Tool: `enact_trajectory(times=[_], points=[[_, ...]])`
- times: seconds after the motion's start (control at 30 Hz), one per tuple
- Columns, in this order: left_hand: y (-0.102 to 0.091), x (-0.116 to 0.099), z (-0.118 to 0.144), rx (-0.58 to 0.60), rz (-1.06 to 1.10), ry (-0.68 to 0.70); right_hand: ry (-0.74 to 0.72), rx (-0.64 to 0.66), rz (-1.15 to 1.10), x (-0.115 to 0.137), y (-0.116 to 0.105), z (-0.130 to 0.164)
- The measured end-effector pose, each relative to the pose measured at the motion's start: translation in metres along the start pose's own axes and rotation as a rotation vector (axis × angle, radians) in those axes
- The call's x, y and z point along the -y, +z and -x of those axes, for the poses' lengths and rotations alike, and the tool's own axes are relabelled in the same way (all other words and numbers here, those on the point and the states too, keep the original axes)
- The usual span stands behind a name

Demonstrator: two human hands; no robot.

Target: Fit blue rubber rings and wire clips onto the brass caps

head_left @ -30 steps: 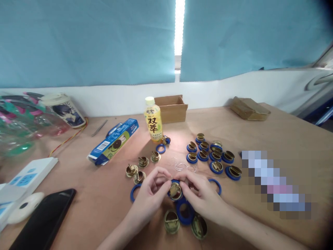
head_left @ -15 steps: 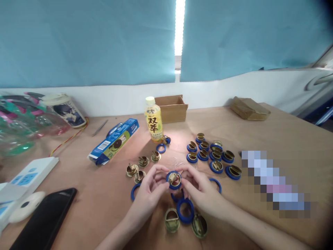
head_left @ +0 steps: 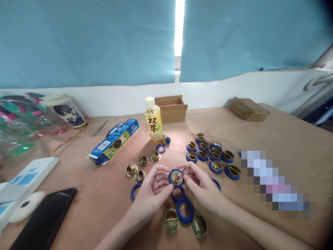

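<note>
Blue-ringed metal piece [head_left: 176,177] pinched between both hands [head_left: 153,189]

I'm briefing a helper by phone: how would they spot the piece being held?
From the yellow bottle on the wooden table, look nearer, to the left hand and right hand. Between them is a round gold-coloured clip in a blue ring. Only this one is held in both hands; the other gold clips lie on the table.
</note>
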State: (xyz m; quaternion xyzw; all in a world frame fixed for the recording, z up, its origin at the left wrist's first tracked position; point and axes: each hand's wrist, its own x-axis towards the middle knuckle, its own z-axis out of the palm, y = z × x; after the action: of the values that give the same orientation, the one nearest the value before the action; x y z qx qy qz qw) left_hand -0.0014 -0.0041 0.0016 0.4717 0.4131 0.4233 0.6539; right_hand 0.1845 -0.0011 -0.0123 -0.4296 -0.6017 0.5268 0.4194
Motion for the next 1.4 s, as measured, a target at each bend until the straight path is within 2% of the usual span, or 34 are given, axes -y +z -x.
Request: enact_trajectory(times=[0.37, 0.6, 0.83, 1.1, 1.27, 1.4], points=[[0.000, 0.000, 0.001, -0.010, -0.050, -0.009, -0.035, -0.015, 0.054, 0.001, 0.002, 0.002], [0.001, 0.006, -0.002, 0.046, -0.017, 0.011, 0.042, -0.029, -0.058, 0.004, 0.003, 0.000], [0.000, 0.009, -0.002, 0.111, -0.033, 0.003, 0.023, -0.017, -0.108, 0.011, 0.002, -0.001], [0.000, 0.010, -0.003, 0.087, -0.075, 0.023, 0.054, 0.034, -0.225, 0.002, 0.006, -0.001], [0.001, 0.012, -0.001, 0.094, -0.059, 0.058, 0.035, 0.114, -0.089, 0.003, 0.006, 0.000], [0.001, 0.014, 0.001, 0.123, -0.135, 0.105, 0.055, 0.173, 0.059, 0.006, 0.007, 0.002]])
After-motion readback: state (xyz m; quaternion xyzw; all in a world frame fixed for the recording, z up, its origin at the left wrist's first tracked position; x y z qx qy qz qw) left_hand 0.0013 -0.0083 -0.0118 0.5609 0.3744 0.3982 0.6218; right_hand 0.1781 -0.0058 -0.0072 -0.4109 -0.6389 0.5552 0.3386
